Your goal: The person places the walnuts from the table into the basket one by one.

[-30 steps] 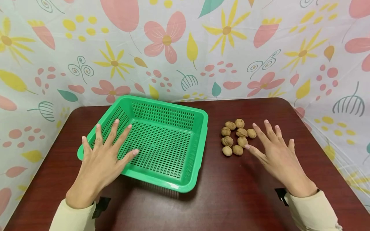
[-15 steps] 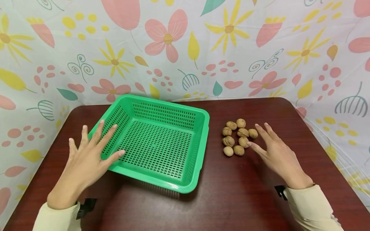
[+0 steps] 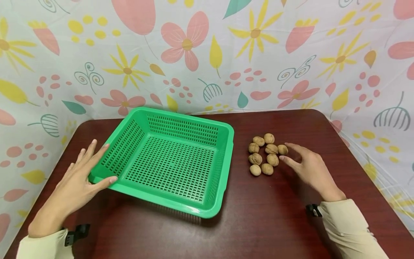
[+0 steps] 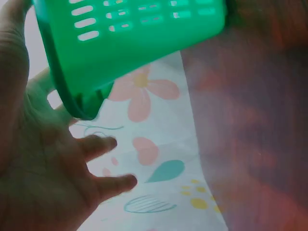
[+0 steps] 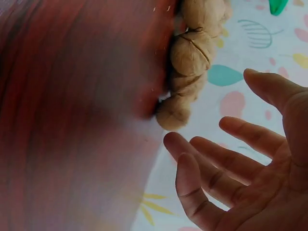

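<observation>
Probably light and flexible, the rectangular green plastic basket (image 3: pixel 168 201) on the dark-red worktop (image 3: pixel 252 212) suits a rim grip, I judge; the left hand (image 3: pixel 76 183), fingers spread, is there. The right hand (image 3: pixel 312 167), fingers apart, is beside hard-looking round brown walnuts (image 3: pixel 271 149), best pinched sideways.

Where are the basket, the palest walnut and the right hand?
Basket (image 3: pixel 171 167): head view, on the middle of its floor.
Palest walnut (image 3: pixel 255 170): head view, on the middle of its shell.
Right hand (image 3: pixel 314 170): head view, on the back of the hand.
</observation>
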A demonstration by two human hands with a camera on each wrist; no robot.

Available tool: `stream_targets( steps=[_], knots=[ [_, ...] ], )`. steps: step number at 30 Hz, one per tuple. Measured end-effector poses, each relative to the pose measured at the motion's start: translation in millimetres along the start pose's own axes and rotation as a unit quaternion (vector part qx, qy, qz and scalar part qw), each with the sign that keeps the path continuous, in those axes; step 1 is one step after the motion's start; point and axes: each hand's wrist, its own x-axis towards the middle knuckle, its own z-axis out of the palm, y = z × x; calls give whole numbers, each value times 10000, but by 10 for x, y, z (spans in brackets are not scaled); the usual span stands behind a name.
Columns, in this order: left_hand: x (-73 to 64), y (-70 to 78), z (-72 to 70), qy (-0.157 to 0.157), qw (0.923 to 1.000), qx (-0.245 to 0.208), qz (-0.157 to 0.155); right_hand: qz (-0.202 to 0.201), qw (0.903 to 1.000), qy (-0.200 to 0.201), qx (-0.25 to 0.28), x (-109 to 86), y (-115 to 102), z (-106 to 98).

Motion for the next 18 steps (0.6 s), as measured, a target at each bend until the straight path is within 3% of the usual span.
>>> stream_targets(
  steps=[3,7,12,18],
  knots=[
    [12,-39,5,-40,9996,-248,85,124,9997,-61,201,50,76,31],
    [37,-69,29,-12,9984,-527,222,658,9940,-396,782,110,178,62],
    [40,-137,78,160,9953,-829,469,1180,9714,-660,1953,171,276,111],
    [41,-260,97,360,9908,-1110,680,1531,9433,-863,2815,239,368,160]
  ],
)
